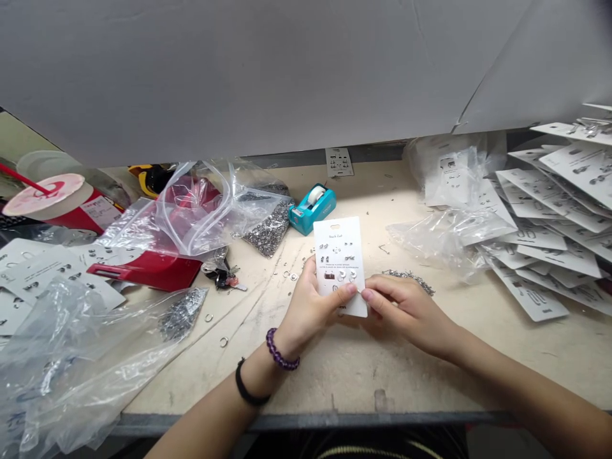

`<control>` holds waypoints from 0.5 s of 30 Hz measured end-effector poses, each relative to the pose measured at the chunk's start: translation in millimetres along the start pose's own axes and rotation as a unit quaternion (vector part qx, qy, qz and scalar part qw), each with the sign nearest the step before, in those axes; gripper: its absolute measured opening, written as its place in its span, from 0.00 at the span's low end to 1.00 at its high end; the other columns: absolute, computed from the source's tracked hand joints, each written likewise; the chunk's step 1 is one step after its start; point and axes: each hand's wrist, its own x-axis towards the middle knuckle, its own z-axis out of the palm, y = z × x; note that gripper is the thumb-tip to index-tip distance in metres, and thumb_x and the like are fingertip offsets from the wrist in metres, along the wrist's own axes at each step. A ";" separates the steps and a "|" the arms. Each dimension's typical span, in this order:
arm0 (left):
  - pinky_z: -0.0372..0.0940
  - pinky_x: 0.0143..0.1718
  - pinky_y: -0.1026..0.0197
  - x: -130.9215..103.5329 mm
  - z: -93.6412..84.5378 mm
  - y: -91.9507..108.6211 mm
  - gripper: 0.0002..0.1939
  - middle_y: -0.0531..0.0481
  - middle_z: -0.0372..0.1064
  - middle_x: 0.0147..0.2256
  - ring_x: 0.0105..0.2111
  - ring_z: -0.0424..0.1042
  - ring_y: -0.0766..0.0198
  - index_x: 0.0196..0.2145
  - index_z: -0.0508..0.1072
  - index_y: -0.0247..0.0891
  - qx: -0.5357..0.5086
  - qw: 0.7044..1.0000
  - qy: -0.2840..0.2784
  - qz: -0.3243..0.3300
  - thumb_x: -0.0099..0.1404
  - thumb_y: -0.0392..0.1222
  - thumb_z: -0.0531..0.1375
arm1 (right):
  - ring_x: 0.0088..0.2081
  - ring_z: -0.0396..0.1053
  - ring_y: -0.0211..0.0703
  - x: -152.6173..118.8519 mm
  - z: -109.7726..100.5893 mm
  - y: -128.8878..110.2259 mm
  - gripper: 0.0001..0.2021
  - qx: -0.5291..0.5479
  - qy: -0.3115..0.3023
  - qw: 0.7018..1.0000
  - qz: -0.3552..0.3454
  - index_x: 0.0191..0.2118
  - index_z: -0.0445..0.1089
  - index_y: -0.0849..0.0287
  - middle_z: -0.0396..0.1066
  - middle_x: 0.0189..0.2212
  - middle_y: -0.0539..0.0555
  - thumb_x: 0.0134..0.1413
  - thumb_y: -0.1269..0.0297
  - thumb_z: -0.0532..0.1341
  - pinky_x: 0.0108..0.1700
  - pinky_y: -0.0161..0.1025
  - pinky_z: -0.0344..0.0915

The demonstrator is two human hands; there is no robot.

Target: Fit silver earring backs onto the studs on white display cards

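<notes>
Across the frame spreads my desk (335, 386), with fanned stacks of filled cards (538, 296) at the right. My forearms reach in from the bottom and lower right, wrists low, palms turned inward. My left hand (303, 309) is closed on the upright earring card (351, 231) just right of centre, thumb in front, fingers behind. My right hand (414, 312) has thumb and fingertip pinched at its lower right edge (whether around some tiny piece, I can't tell). The card should be light, stiffish yet bendable, best held by its edges; the small earrings (352, 276) look slippery and easily dropped
</notes>
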 end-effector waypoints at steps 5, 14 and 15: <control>0.64 0.30 0.66 2.3 -2.4 3.8 0.23 0.50 0.69 0.35 0.30 0.68 0.68 0.42 0.63 0.37 -0.099 0.994 -0.027 -0.038 0.49 0.36 0.65 | 0.31 0.67 0.38 15.7 -20.5 4.2 0.15 -0.065 -0.041 0.997 -0.009 0.32 0.69 0.58 0.71 0.29 0.52 0.60 0.61 0.48 0.33 0.35 0.60; 0.55 0.19 0.73 5.6 -11.6 16.4 0.19 0.57 0.62 0.26 0.21 0.58 0.77 0.38 0.68 0.37 -0.227 0.968 0.016 -0.106 0.47 0.36 0.66 | 0.38 0.68 0.46 52.6 -21.5 31.6 0.12 -0.291 -0.009 0.955 0.051 0.38 0.70 0.59 0.72 0.37 0.55 0.57 0.66 0.51 0.37 0.41 0.62; 0.54 0.18 0.74 5.4 -11.9 16.2 0.20 0.58 0.61 0.25 0.21 0.57 0.77 0.38 0.68 0.37 -0.234 0.965 0.019 -0.114 0.46 0.36 0.66 | 0.38 0.68 0.47 54.8 -20.0 32.4 0.12 -0.305 -0.005 0.951 0.052 0.38 0.70 0.60 0.72 0.38 0.56 0.57 0.66 0.50 0.37 0.41 0.62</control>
